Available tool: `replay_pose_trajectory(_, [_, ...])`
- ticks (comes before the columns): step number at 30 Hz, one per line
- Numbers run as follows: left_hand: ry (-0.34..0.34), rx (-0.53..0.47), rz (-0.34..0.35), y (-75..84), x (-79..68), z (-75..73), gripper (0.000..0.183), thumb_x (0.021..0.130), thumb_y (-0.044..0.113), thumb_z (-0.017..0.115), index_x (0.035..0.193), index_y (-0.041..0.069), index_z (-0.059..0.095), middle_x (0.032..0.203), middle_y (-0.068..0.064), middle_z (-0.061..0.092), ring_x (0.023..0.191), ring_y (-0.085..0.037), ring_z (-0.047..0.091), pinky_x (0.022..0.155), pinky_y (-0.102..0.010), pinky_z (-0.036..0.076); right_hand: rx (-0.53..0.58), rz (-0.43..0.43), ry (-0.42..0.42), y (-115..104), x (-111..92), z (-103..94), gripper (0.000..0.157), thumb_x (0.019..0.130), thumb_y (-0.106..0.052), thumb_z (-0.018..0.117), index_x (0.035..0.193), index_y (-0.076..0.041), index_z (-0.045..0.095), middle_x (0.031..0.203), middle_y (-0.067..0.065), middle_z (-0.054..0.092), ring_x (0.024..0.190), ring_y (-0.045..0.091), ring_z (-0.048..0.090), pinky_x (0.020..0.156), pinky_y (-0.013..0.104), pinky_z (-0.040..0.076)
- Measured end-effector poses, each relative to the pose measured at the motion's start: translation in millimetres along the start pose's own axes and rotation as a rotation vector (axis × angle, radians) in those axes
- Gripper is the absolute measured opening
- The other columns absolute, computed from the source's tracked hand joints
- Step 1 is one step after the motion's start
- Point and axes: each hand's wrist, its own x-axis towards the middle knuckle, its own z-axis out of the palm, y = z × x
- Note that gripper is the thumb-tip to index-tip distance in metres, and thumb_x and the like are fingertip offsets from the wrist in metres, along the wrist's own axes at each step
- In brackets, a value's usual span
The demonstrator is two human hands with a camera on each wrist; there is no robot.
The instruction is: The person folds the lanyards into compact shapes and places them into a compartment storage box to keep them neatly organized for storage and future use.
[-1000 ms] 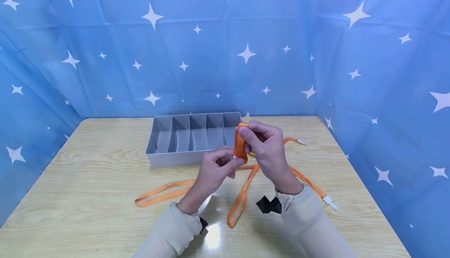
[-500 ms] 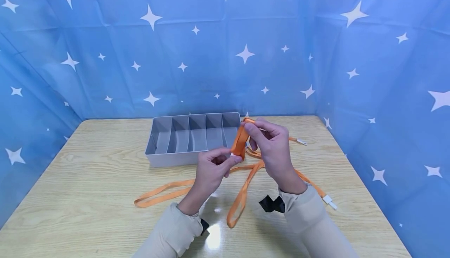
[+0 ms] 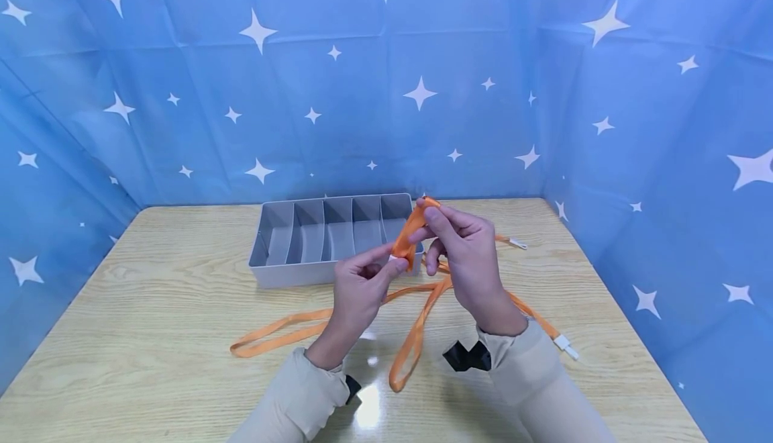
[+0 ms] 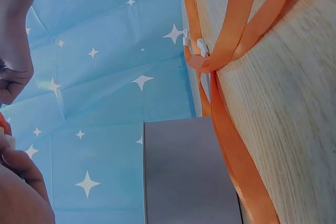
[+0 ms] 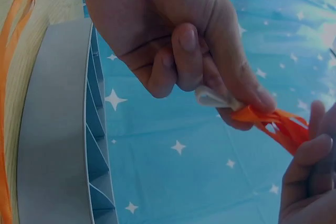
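Observation:
An orange lanyard point(image 3: 406, 235) is folded into a short bundle and held between both hands above the table, slanting up to the right. My left hand point(image 3: 357, 288) pinches its lower end between thumb and fingers. Beside those fingers a white clip point(image 5: 210, 98) sticks out in the right wrist view. The upper end is pinched by my right hand point(image 3: 474, 262), with one finger lying across the folds. In the right wrist view the folds point(image 5: 286, 129) stand slightly apart in a loop between the hands. The left wrist view catches only parts of both hands at its left edge.
Behind the hands stands a grey tray point(image 3: 314, 274) with several compartments, no items visible inside. More orange lanyards lie on the wooden table point(image 3: 151, 335): one loop point(image 3: 266, 331) at left, another loop point(image 3: 410, 356) between the forearms, and a strap ending in a white clip point(image 3: 564, 344) at right.
The folded lanyard has tipped from nearly upright to a slant, its top moving up and right. My left hand has moved slightly up and left, and a right finger now crosses the folds.

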Motion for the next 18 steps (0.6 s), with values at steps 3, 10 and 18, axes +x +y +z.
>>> replay_pose_trajectory(3, [0.004,0.015,-0.008,0.0,2.1,0.4,0.036,0.089,0.003,0.073,0.124,0.002,0.069,0.07,-0.017,0.064,0.043,-0.011,0.042,0.039,-0.022,0.033,-0.014,-0.006,0.005,2,0,1.2,0.03,0.101,-0.007,0.057,0.125,0.01,0.063,0.08,0.006,0.075,0.04,0.017,0.054,0.043,0.027,0.048])
replay_pose_trajectory(10, [0.021,0.057,-0.082,0.9,6.6,1.3,0.029,0.087,0.005,0.076,0.115,-0.002,0.072,0.07,-0.022,0.062,0.047,-0.011,0.044,0.042,-0.021,0.033,-0.06,0.009,-0.04,5,-4,3.0,0.029,0.101,-0.009,0.057,0.125,0.005,0.066,0.097,0.01,0.076,0.043,0.019,0.057,0.052,0.031,0.054])
replay_pose_trajectory(18, [0.049,0.081,-0.13,0.6,11.1,-1.8,0.023,0.087,0.01,0.077,0.107,0.0,0.075,0.08,-0.014,0.069,0.05,-0.012,0.047,0.046,-0.02,0.036,-0.083,-0.013,-0.191,7,-6,2.0,0.034,0.103,-0.012,0.055,0.134,0.002,0.06,0.113,0.01,0.073,0.053,0.02,0.065,0.071,0.037,0.059])
